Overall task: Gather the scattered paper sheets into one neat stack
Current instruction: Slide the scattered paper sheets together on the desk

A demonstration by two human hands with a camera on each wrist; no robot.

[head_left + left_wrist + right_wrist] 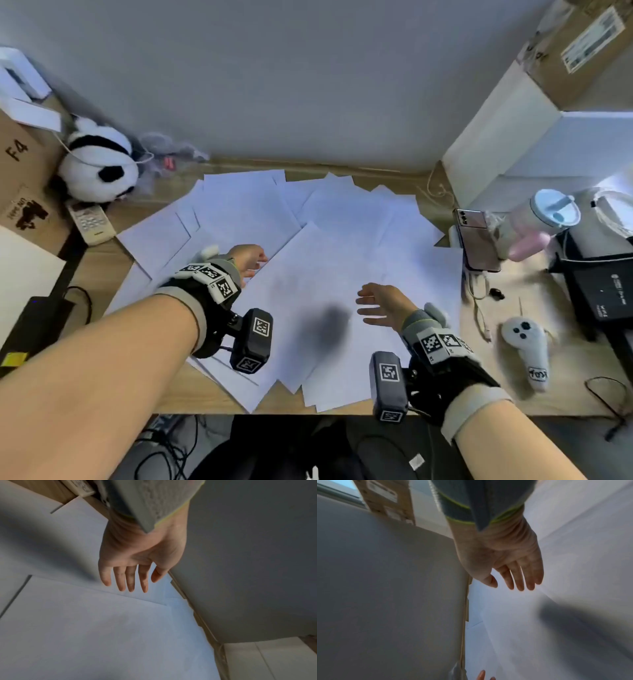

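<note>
Several white paper sheets (329, 240) lie scattered and overlapping across the wooden desk (99, 257), fanned out at different angles. My left hand (251, 262) hovers over the sheets at centre left, fingers straight and holding nothing. Further right and nearer to me, my right hand (375, 303) floats above the paper with its fingers spread. The left wrist view has the left hand (130, 578) stretched out flat above overlapping sheets (96, 622). The right wrist view gives the right hand (517, 580) open over the white paper (539, 635), casting a dark shadow.
A panda plush (97, 164), a remote (90, 222) and a cardboard box (20, 171) stand at the left. On the right are a phone (476, 240), a lidded cup (544, 219), a white controller (525, 346), black devices (609, 284) and white boxes (534, 144).
</note>
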